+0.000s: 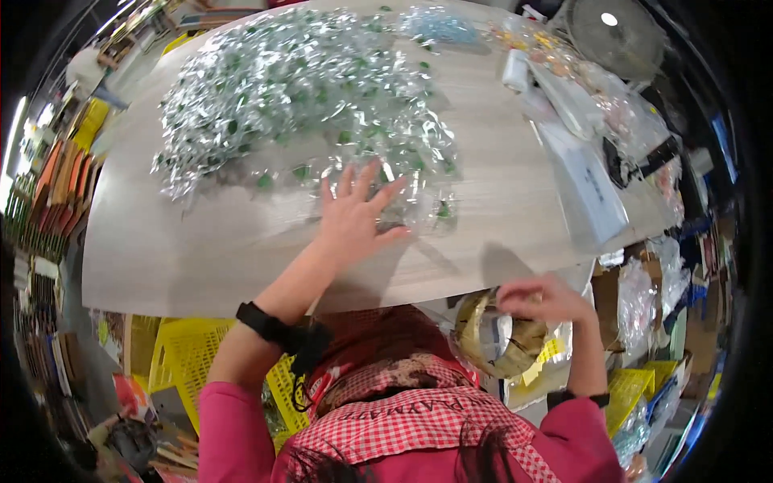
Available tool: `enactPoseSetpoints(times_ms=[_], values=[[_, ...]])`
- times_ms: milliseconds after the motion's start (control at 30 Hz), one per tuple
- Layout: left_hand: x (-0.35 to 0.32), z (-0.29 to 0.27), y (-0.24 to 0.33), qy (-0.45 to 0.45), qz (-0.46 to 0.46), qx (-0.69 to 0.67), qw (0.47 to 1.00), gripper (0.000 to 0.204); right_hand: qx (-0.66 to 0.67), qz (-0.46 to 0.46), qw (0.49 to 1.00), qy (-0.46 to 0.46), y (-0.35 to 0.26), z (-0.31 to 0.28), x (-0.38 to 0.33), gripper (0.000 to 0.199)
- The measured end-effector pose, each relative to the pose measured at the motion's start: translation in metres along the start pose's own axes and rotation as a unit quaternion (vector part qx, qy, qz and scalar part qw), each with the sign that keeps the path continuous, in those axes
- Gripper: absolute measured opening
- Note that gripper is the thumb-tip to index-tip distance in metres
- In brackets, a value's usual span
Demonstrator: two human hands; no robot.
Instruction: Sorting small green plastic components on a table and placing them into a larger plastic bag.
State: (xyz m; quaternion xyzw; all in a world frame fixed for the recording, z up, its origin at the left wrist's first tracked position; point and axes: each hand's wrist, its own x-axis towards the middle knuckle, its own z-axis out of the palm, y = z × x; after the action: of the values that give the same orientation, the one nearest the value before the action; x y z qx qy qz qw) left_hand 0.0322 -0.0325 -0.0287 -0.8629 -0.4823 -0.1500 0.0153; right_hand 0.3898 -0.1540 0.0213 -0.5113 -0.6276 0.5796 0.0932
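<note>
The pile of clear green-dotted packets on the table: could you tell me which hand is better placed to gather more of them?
Probably the left hand: it rests spread on the packets at the pile's near edge. The right hand is off the table, holding a bag.

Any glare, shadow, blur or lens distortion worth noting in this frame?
Head view: strong fisheye, the table edge bows and the corners go black; glare sparkles across the pile of clear wrapped pieces; the left hand casts a soft shadow toward the right hand; the rim is smeared and dim.
</note>
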Motion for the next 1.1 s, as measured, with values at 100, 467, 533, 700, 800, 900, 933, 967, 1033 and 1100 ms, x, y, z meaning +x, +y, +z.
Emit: enactPoseSetpoints(times_ms=[100, 467, 533, 700, 800, 900, 933, 967, 1033, 1100], values=[[0.028, 0.008, 0.029, -0.015, 0.036, -0.037, 0.999, 0.081, -0.107, -0.076, 0.969, 0.211, -0.026, -0.029, 0.022, 0.033], [-0.008, -0.016, -0.030, -0.028, -0.043, -0.027, 0.998, 0.060, -0.236, -0.207, 0.875, 0.369, 0.010, -0.102, 0.112, 0.064], [-0.018, -0.012, -0.043, 0.010, -0.058, -0.015, 0.998, 0.052, -0.285, -0.183, 0.866, 0.367, 0.003, -0.105, 0.128, 0.064], [-0.022, -0.011, -0.042, 0.057, -0.054, -0.029, 0.997, 0.044, -0.369, -0.127, 0.845, 0.365, 0.002, -0.117, 0.169, 0.062], [-0.022, -0.011, -0.041, 0.067, -0.059, -0.034, 0.995, 0.042, -0.394, -0.147, 0.832, 0.361, 0.014, -0.116, 0.182, 0.054], [-0.022, -0.010, -0.042, 0.070, -0.059, -0.039, 0.995, 0.041, -0.368, -0.105, 0.828, 0.409, 0.022, -0.118, 0.172, 0.041], [-0.022, -0.010, -0.042, 0.073, -0.056, -0.040, 0.995, 0.040, -0.372, -0.124, 0.817, 0.424, 0.025, -0.121, 0.166, 0.033], [-0.022, -0.010, -0.042, 0.073, -0.057, -0.044, 0.995, 0.040, -0.375, -0.142, 0.804, 0.438, 0.029, -0.124, 0.161, 0.026], [-0.022, -0.010, -0.043, 0.079, -0.057, -0.039, 0.995, 0.039, -0.377, -0.138, 0.807, 0.433, 0.027, -0.126, 0.149, 0.022], [-0.022, -0.010, -0.044, 0.081, -0.055, -0.040, 0.994, 0.039, -0.380, -0.134, 0.809, 0.428, 0.022, -0.126, 0.139, 0.018]])
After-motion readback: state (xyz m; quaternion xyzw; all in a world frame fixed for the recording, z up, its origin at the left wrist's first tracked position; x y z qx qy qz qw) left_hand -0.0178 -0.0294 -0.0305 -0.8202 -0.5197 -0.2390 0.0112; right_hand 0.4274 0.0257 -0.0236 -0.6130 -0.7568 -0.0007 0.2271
